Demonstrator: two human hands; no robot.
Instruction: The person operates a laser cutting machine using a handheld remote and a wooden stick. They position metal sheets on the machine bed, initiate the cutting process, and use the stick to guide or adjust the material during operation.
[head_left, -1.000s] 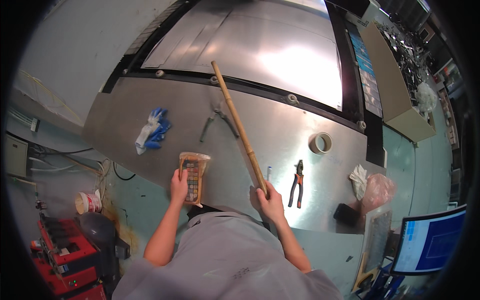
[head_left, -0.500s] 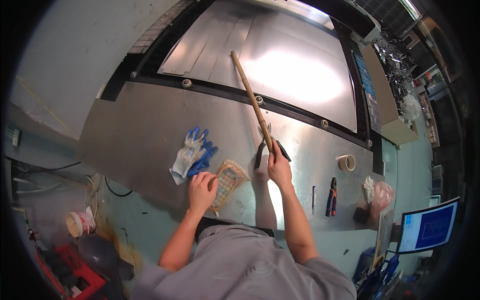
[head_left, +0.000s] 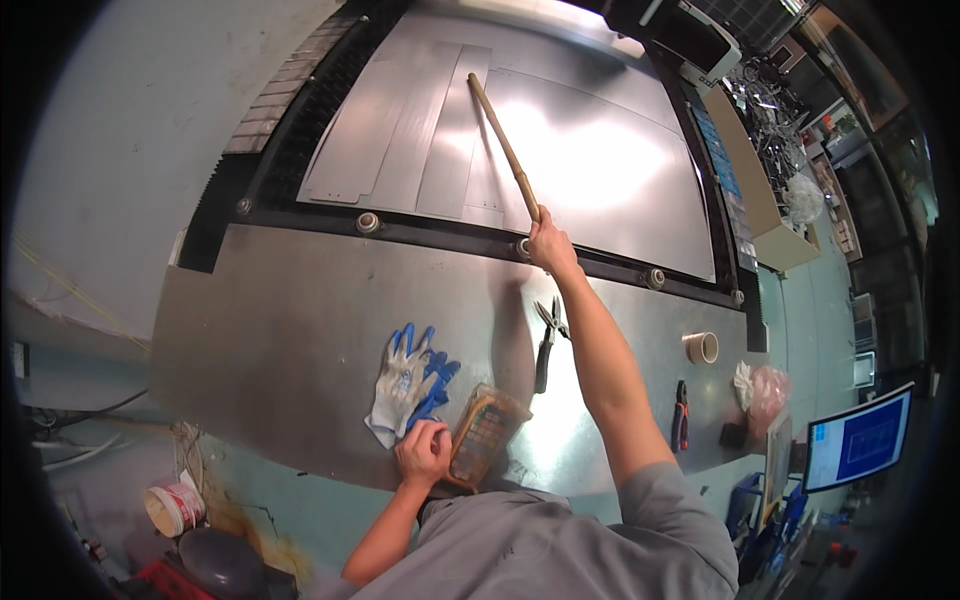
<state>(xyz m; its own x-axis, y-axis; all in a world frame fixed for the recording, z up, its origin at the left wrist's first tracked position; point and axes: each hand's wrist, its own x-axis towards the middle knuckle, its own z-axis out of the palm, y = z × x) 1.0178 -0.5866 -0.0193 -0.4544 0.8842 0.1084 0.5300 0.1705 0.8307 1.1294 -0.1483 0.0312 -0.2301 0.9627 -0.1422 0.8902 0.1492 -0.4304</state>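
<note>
My right hand (head_left: 549, 246) is wrapped round the near end of a bamboo stick (head_left: 503, 145), arm stretched forward over the black front rail. The stick's far end is above the metal sheets (head_left: 400, 130); whether it touches them I cannot tell. My left hand (head_left: 424, 452) rests with curled fingers at the near edge of the metal table (head_left: 270, 340), nothing visible in it. Beside it are a pair of white-and-blue work gloves (head_left: 402, 385) and a keypad controller in clear plastic wrap (head_left: 482, 435). Black-handled snips (head_left: 545, 350) lie near my right forearm.
Right of my arm are red-and-black pliers (head_left: 681, 418), a tape roll (head_left: 702, 347) and a pink plastic bag (head_left: 768, 390). Round rollers (head_left: 368, 223) stand along the rail. A monitor (head_left: 858, 440) is at right, a bin of metal scrap (head_left: 765, 140) beyond, and a bucket (head_left: 175, 508) at lower left.
My right hand has reached forward with the bamboo stick, from above the snips to the rail. The view has shifted forward; my left hand stays by the gloves, and my right arm now covers the pen.
</note>
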